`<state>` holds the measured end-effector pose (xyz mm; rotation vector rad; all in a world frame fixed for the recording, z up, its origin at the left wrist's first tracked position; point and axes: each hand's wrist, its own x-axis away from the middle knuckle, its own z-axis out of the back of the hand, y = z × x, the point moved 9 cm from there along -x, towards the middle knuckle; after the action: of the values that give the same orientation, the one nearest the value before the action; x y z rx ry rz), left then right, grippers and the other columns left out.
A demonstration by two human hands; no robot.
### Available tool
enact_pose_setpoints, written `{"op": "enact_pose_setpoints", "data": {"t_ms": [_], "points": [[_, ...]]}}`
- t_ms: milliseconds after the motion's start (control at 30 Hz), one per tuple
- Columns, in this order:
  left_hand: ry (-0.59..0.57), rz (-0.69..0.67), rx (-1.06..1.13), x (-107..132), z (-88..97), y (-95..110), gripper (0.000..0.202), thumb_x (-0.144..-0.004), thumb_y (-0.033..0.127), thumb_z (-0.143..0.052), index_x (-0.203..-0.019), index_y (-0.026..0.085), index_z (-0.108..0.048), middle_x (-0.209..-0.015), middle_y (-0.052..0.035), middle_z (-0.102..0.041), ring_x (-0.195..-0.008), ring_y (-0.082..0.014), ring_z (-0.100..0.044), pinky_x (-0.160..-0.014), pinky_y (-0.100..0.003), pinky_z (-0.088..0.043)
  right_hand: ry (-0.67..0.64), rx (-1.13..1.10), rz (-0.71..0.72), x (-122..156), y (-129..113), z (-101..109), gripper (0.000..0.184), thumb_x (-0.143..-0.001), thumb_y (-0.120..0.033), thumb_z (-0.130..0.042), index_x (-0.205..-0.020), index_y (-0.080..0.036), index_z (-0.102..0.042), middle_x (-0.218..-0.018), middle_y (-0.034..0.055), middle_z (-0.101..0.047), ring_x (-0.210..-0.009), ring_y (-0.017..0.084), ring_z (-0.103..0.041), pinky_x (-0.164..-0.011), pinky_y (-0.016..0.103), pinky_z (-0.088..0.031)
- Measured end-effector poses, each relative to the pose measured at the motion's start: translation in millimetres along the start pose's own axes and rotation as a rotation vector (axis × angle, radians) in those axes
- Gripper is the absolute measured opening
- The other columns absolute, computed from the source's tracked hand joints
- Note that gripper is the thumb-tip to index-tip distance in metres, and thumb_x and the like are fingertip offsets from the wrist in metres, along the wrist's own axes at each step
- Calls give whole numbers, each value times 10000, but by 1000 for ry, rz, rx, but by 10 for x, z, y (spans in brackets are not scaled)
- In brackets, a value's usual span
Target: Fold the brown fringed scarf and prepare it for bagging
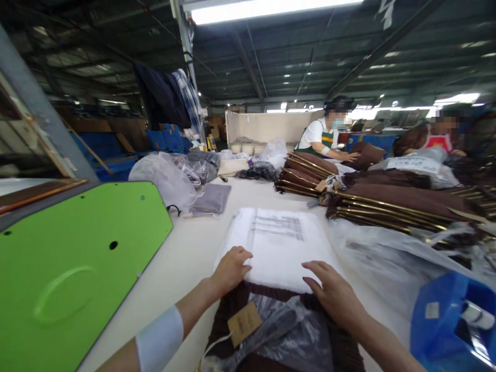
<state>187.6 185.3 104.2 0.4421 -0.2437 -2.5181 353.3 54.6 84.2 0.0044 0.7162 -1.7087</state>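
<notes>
**Print in view, none of it legible**

We find no word, number or brand that we can read. The flat white plastic packing bag (279,243) on the white bench (186,258) carries a block of dark printed lines near its far end, but the rows are too blurred for us to make out a single letter. The small brown card hang tag (244,323) lying on the dark brown folded cloth (225,330) bears faint marks that we cannot decipher. The white sticker (431,310) on the blue plastic bag (445,320) at the right shows nothing we can read. The green machine cover (73,268) bears no lettering that we can make out.
</notes>
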Motion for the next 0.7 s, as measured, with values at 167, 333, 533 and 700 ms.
{"op": "enact_pose_setpoints", "data": {"t_ms": [167, 333, 533, 700], "points": [[-156, 57, 45, -291, -419, -270, 453, -500, 351, -837, -888, 218, -644, -894, -20, -589, -892, -216, -542, -769, -321, -428, -231, -56, -72, -459, 376, -426, 206, -622, -265, -714, -818, -236, -659, -817, 6, -647, -803, 180, -600, -711, 274, -469], [-220, 92, 108, -368, -531, -328, 135, -692, 341, -716, -727, 232, -645, -767, 28, -572, -824, -149, -523, -746, -266, -360, -329, -84, -127, -510, 454, -599, 95, -748, -309, -616, -710, -227, -647, -760, 2, -640, -821, 169, -564, -736, 272, -410], [-232, 100, 87, -467, -555, -268, 103, -799, 207, -585, -703, 173, -590, -801, 2, -578, -842, -157, -523, -761, -282, -354, -398, -92, -119, -472, 306, -517, 233, -790, -433, -559, -813, -214, -631, -809, 24, -627, -783, 181, -559, -696, 288, -397], [-242, 80, 42, -489, -508, -223, 148, -870, 208, -465, -785, 157, -576, -819, -32, -581, -815, -173, -528, -752, -296, -379, -350, -2, -70, -434, 146, -502, 221, -855, -280, -449, -798, -210, -651, -842, 58, -633, -819, 196, -561, -745, 309, -382]]}}
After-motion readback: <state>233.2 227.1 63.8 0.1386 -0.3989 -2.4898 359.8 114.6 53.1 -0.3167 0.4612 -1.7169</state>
